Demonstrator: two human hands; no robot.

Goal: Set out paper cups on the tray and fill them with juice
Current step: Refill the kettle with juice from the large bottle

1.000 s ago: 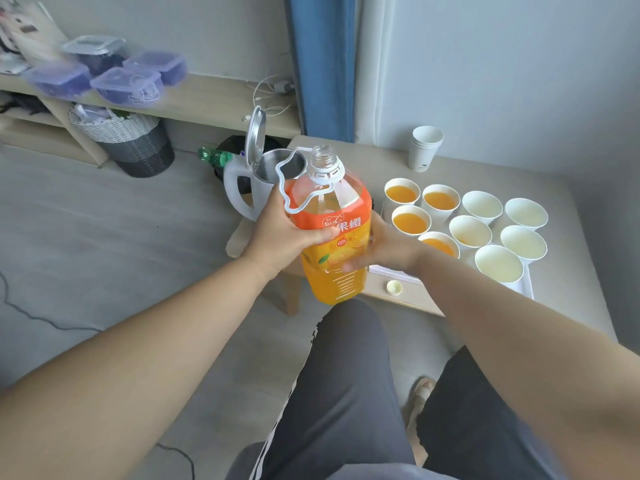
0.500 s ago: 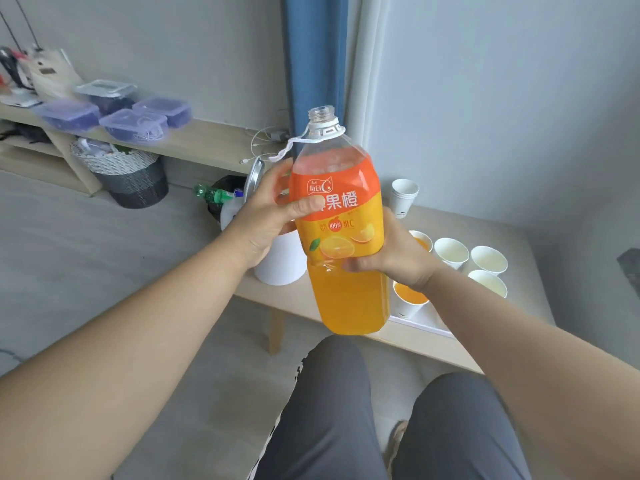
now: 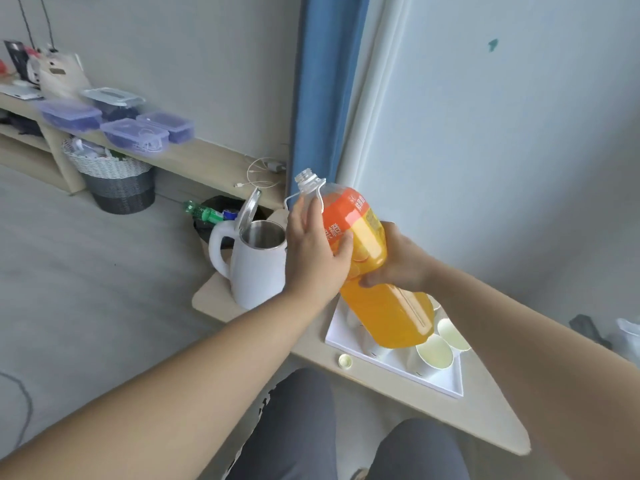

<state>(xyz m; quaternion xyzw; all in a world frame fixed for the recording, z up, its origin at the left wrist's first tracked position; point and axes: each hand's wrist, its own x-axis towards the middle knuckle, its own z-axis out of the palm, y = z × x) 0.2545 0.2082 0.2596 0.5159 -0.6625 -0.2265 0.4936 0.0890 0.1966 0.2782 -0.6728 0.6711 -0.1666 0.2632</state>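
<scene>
tilting now where it was upright half a second ago, the juice bottle is leaning its open neck leftward. left hand is wrapping its shoulder, right hand is gripping its middle, base hovering over the tray. empty cups are showing, so filling is seemingly remaining.

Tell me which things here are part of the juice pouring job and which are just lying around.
Part of the job:
juice bottle, gripped by the left hand and the right hand
paper cups
white tray
bottle cap

Just lying about:
white kettle, lid open
plastic boxes
basket
green bottle
</scene>
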